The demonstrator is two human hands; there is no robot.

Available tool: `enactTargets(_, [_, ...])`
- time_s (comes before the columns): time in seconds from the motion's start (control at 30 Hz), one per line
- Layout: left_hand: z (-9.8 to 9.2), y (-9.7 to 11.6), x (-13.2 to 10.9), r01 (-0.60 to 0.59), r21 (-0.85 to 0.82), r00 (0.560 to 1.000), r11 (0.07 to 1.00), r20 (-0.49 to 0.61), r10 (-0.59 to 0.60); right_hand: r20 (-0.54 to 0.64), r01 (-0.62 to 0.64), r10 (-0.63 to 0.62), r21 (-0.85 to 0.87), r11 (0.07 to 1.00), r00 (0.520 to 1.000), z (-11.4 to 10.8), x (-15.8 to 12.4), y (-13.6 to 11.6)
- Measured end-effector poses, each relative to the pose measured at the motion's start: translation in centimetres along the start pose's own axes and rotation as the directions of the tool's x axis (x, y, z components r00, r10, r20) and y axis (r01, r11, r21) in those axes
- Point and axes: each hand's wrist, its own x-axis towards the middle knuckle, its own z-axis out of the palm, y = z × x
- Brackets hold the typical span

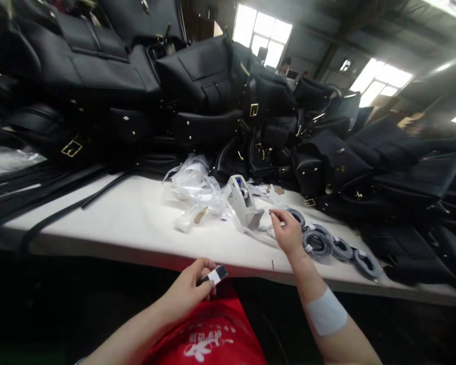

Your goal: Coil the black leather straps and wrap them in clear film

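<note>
My left hand (197, 281) is closed around a small folded black strap (222, 271) with a white band (213, 277) across it, close to the front edge of the table. My right hand (289, 232) is raised over the table beside a grey-white tape dispenser (243, 205). Its thumb and forefinger are pressed together; anything between them is too small to make out. Several coiled dark straps (317, 242) with white bands lie just right of that hand. A pale patch (327, 311) covers part of my right forearm.
Black leather bags (205, 76) with gold buckles are piled high along the back. Crumpled clear plastic (195, 182) and a small clear packet (186, 218) lie left of the dispenser. Long black straps (68, 203) hang over the left edge of the white table (137, 233).
</note>
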Motion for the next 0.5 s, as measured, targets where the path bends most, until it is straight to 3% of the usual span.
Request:
enactTargets(0.07, [0.1, -0.2, 0.0, -0.039, 0.069, 0.999, 0.997, 0.010, 0.039, 0.030, -0.142, 0.140, 0.092, 0.986, 0.990, 0.3, 2.8, 1.3])
enactTargets(0.17, [0.4, -0.7, -0.2, -0.041, 0.065, 0.999, 0.997, 0.007, 0.040, 0.162, -0.239, 0.210, 0.183, 0.954, 0.964, 2.0, 5.0, 2.3])
enactTargets(0.3, [0.7, -1.8, -0.3, -0.019, -0.004, 1.000, 1.000, 0.005, 0.019, 0.242, -0.353, 0.291, 0.272, 0.895, 0.925, 3.8, 5.9, 2.7])
enactTargets(0.5, [0.7, -2.3, -0.5, -0.017, -0.044, 1.000, 0.999, 0.011, 0.017, 0.328, -0.409, 0.291, 0.388, 0.826, 0.899, 3.3, 6.1, 2.7])
